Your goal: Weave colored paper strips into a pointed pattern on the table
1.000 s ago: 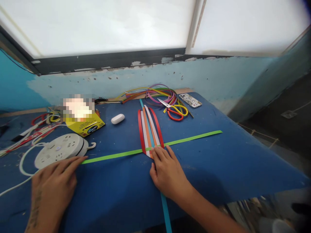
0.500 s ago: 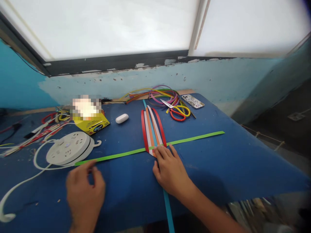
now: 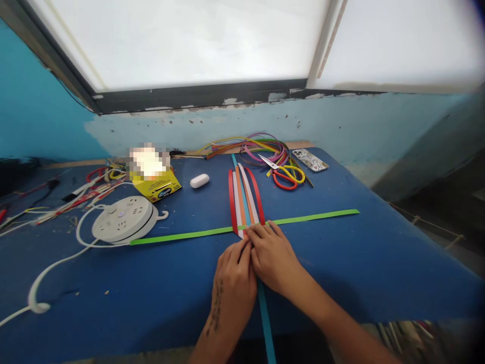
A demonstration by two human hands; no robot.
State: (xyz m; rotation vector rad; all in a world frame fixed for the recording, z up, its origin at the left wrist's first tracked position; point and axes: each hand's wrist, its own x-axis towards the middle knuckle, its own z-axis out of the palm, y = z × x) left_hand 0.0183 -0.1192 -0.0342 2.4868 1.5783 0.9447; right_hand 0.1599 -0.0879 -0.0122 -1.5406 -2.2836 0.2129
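Observation:
Red, white and orange strips (image 3: 259, 189) stand up in bent arcs along a long blue strip (image 3: 265, 313). A green strip (image 3: 189, 235) crosses them at their near ends, lying flat on the table. My right hand (image 3: 275, 258) presses on this crossing with its fingers bent and close together. Beside it, my left hand (image 3: 235, 280) has its fingertips drawn in at the near ends of the strips, touching my right fingers. Both hands hide the strip ends beneath them, so the exact hold is partly out of sight.
Scissors (image 3: 290, 174) lie by a coil of coloured strips (image 3: 261, 146) and a phone (image 3: 310, 160) at the back. A white earbud case (image 3: 199, 180), a yellow box (image 3: 159, 188) and a round power strip (image 3: 123, 217) with a cord stand to the left.
My left hand has moved right, from the green strip's left end to the crossing beside my right hand. My right hand stays on the strips. The whole view has shifted slightly.

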